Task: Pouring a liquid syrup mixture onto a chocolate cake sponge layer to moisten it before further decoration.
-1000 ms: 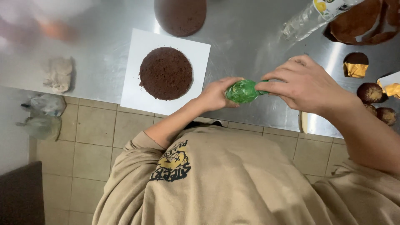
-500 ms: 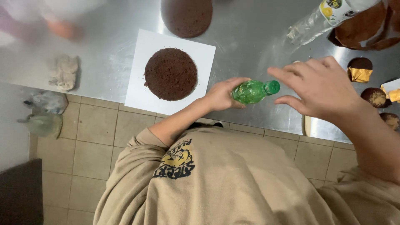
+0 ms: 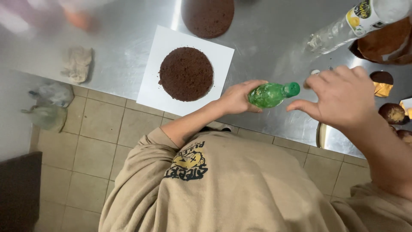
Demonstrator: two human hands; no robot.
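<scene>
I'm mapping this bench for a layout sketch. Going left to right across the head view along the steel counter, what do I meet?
Crumpled cloth → round brown cake layer on white board → left hand → green bottle → right hand → small brown cakes.

Clear bottle and upper cake cut off; far corner blurred.

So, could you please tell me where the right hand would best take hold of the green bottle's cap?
Probably by the sides of the green cap, coming in from the right: the green bottle lies sideways in the left hand, cap pointing toward the open right hand.
</scene>
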